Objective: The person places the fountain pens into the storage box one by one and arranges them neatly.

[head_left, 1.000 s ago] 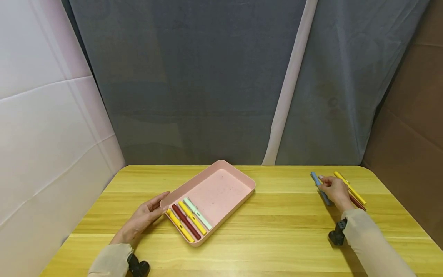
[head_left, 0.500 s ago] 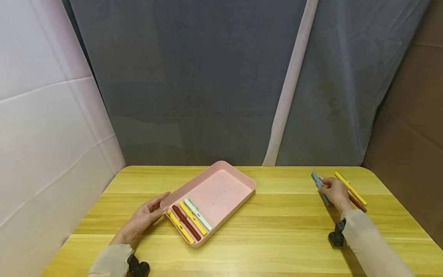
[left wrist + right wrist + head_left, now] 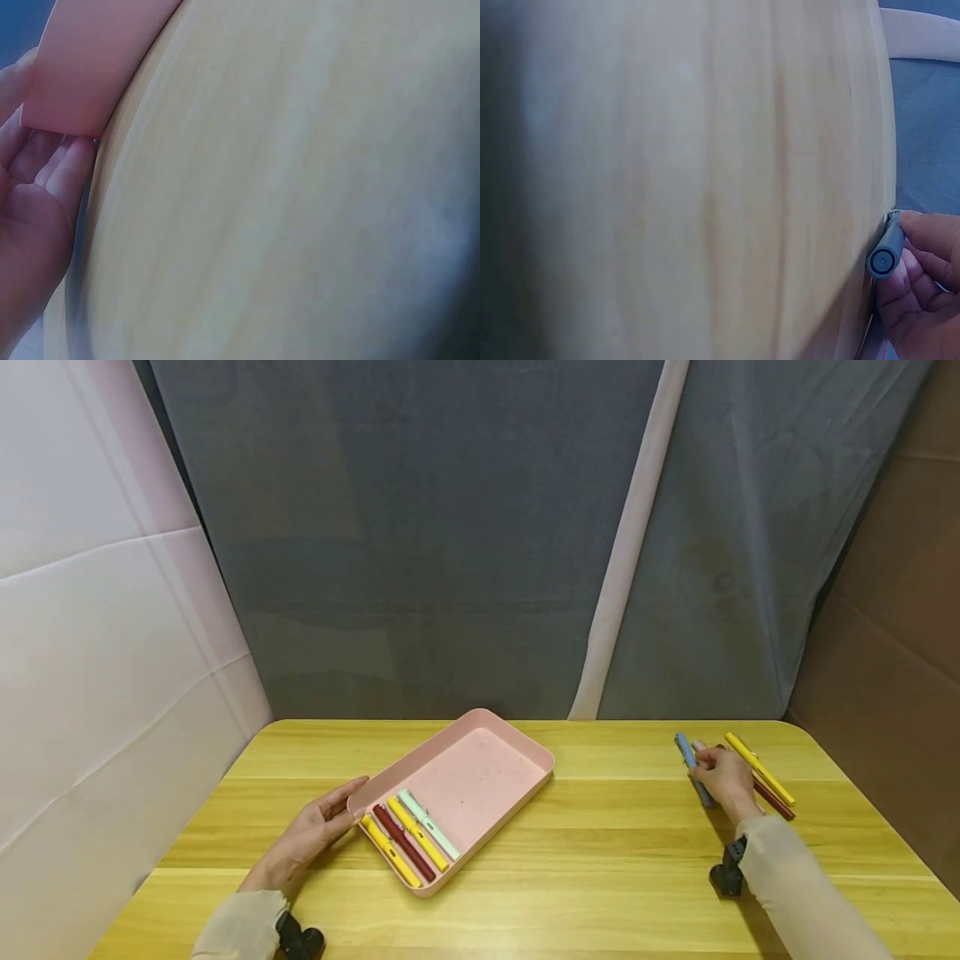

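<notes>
My left hand (image 3: 313, 828) grips the near left corner of a pink tray (image 3: 517, 810). In the left wrist view, fingers (image 3: 71, 169) reach beneath the tray's wall (image 3: 82, 75). Lying side by side in the tray's near end are a yellow pen (image 3: 390, 850), a dark red pen (image 3: 405, 843), another yellow pen (image 3: 417, 833) and a mint green pen (image 3: 429, 825). At the right, my right hand (image 3: 729, 781) pinches a blue pen (image 3: 686, 749). The right wrist view shows that blue pen (image 3: 885, 259) end-on, with thumb and fingers against it.
Right of my right hand, a yellow pen (image 3: 760, 768) and a dark red pen (image 3: 774, 799) lie on the wooden table (image 3: 600, 860). A pale tip (image 3: 699, 746) pokes out beyond the hand. Grey cloth (image 3: 450, 568) hangs behind the table's far edge.
My right hand has shifted very slightly left against the blue pen, and a little more of the dark red pen shows. The left hand and tray stay in place.
</notes>
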A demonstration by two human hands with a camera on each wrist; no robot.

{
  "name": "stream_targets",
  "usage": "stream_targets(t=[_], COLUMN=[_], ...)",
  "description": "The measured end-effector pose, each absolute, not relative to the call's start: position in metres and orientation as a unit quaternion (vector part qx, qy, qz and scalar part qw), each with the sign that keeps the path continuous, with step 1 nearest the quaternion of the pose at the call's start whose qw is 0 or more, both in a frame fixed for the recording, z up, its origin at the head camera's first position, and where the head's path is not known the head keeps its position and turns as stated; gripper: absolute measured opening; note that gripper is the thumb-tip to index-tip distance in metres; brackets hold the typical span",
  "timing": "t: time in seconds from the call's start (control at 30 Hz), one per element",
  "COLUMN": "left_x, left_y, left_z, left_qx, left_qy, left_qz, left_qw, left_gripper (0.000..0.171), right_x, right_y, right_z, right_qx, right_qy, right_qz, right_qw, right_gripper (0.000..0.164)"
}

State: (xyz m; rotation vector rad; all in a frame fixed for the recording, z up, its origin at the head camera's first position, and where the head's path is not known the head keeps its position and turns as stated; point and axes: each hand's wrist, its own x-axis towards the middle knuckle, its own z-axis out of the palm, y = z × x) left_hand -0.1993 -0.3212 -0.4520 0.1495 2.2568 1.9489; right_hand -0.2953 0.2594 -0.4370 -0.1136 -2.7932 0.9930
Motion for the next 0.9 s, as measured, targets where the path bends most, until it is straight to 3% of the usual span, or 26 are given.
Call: stream_targets(t=[0.63, 0.9], left_x=[-0.198, -0.199], left_y=[-0.322, -0.322], left_z=[-0.451, -0.451], left_qx=[0.045, 0.037], left_qy=[0.754, 0.757], left_qz=[0.651, 0.647], left_qw=[0.078, 0.084], left_gripper=[0.066, 0.067], right_x=[-0.299, -0.298], right_y=[0.250, 0.248], right_z=[-0.433, -0.432], right_qx=[-0.064, -0.085], right_qy=[-0.940, -0.936], right_qz=[0.331, 0.339], right_qw=[0.058, 0.044], right_gripper=[0.017, 0.020])
